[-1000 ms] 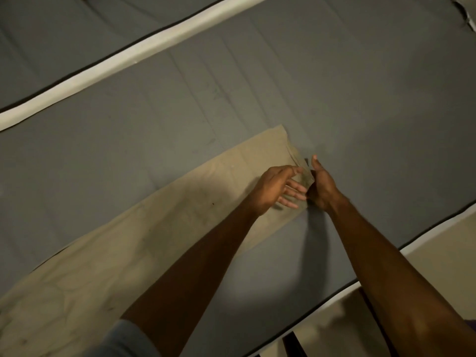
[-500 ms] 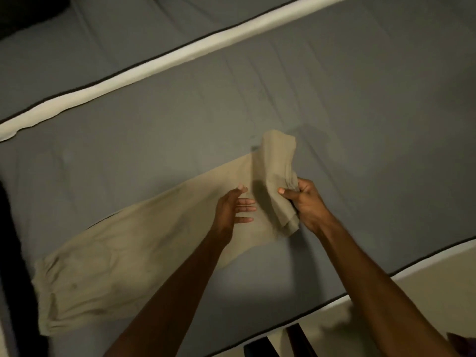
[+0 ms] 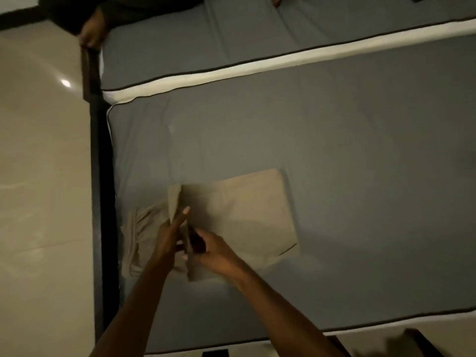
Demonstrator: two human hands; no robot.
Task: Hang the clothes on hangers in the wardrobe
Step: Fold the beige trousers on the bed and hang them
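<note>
Currently we have the beige trousers (image 3: 247, 217) folded over on the grey mattress (image 3: 334, 140), near its left edge by the dark bed frame (image 3: 101, 191). Our left hand (image 3: 168, 238) pinches the raised fabric edge, fingers mostly straight along it. Our right hand (image 3: 213, 249) grips the same fold from the other side, fingers curled into the cloth. Beige floor (image 3: 43, 176) sits left of the frame.

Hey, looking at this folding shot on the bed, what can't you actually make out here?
Head view only:
- Hanger and wardrobe: none in frame.
- Right hand grip: its fingertips are hidden behind the lifted edge of the beige trousers.
- Left hand: its palm faces away; contact blurred.
- Trouser waistband: dim and bunched, details unreadable.
- Another person's hand: cut off by the top edge.
</note>
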